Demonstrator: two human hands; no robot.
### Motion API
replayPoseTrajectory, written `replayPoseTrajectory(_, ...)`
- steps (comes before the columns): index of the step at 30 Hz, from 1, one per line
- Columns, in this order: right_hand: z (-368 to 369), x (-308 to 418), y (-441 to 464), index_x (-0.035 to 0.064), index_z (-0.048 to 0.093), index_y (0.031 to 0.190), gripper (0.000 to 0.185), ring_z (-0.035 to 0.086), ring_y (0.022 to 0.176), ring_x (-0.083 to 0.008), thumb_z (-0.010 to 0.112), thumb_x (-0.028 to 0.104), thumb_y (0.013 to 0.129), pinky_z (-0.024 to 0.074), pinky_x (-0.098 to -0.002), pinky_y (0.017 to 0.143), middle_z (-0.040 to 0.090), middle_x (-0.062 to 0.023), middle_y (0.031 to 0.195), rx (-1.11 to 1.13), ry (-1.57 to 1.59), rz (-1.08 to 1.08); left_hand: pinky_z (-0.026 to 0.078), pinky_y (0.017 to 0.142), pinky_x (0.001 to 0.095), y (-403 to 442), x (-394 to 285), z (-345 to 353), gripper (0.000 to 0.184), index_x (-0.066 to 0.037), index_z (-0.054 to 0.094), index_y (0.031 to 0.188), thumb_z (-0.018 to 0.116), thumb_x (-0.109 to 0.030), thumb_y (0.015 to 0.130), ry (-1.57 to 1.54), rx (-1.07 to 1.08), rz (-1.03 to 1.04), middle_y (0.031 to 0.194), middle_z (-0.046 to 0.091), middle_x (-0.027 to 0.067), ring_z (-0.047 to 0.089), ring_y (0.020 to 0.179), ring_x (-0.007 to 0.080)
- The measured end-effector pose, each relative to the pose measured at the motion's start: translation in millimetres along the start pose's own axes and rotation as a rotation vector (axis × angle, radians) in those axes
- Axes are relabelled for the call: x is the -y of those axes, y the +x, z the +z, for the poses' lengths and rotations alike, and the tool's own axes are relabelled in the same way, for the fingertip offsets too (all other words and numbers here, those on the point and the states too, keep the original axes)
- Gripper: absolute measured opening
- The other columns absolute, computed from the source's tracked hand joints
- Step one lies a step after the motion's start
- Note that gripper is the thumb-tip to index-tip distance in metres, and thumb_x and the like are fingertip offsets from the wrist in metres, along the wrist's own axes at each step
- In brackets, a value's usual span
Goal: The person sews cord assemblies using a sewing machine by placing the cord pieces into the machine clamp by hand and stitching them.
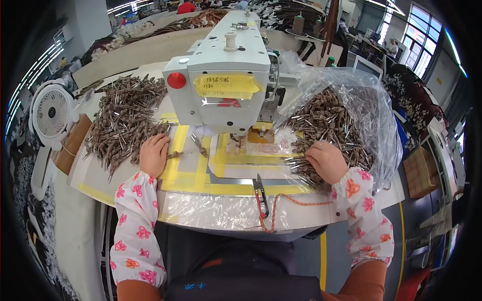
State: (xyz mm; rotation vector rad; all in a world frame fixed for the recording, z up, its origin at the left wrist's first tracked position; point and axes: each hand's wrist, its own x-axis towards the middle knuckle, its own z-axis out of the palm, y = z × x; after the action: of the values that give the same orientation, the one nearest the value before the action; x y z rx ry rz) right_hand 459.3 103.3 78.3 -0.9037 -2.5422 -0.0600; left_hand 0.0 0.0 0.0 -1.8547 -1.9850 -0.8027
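My left hand [154,154] rests palm down at the inner edge of the left pile of brown knotted cords with silver tips [123,118]. Its fingers are stretched out, and a brown cord piece [174,154] lies beside the thumb. At the right pile of similar cords [326,118], my right hand [326,161] has its fingers curled down among the pieces; whatever is between the fingertips is hidden. Between the hands stands a white sewing machine [221,65]. One loose cord [199,145] lies left of its needle area, with a thin thread running across the plate.
Small black thread snips [260,195] lie at the table's front with an orange cord [296,200] attached. Clear plastic [374,110] wraps the right pile's far side. A white fan [52,110] stands at left. Yellow tape [186,175] marks the tabletop.
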Motion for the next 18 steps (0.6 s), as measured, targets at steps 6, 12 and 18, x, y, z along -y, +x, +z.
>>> replayPoseTrajectory(6, 0.4, -16.0, 13.8, 0.0058, 0.064, 0.074, 0.009, 0.056, 0.083, -0.0248, 0.066, 0.013, 0.07, 0.045, -0.0367, 0.07, 0.059, -0.0063, 0.079, 0.232, -0.098, -0.035, 0.04, 0.09, 0.0403, 1.1, -1.6, -4.0, 0.019, -0.006, 0.063, 0.099, 0.051, -0.01, 0.085, 0.007, -0.014, -0.039, 0.109, 0.059, 0.0108, 0.053, 0.102, 0.0313)
replayPoseTrajectory(12, 34.8, -26.1, 49.2, 0.0075, 0.065, 0.073, 0.006, 0.058, 0.085, -0.0237, 0.063, 0.012, 0.071, 0.0437, -0.0375, 0.075, 0.06, -0.0061, 0.08, 0.154, -0.168, -0.034, 0.04, 0.089, 0.0402, 0.4, 2.5, -2.8, 0.019, -0.006, 0.063, 0.099, 0.051, -0.009, 0.084, 0.008, -0.012, -0.053, 0.109, 0.059, 0.0113, 0.052, 0.102, 0.0317)
replayPoseTrajectory(18, 45.5, -9.5, 63.8, 0.0111, 0.069, 0.078, 0.013, 0.062, 0.087, -0.0222, 0.056, 0.013, 0.077, 0.043, -0.0364, 0.078, 0.066, -0.0068, 0.084, 0.45, -0.464, 0.071, 0.039, 0.09, 0.0403, -0.5, 0.5, 2.6, 0.021, -0.007, 0.062, 0.102, 0.052, -0.011, 0.084, 0.0, -0.004, -0.047, 0.111, 0.058, 0.0108, 0.051, 0.104, 0.0315)
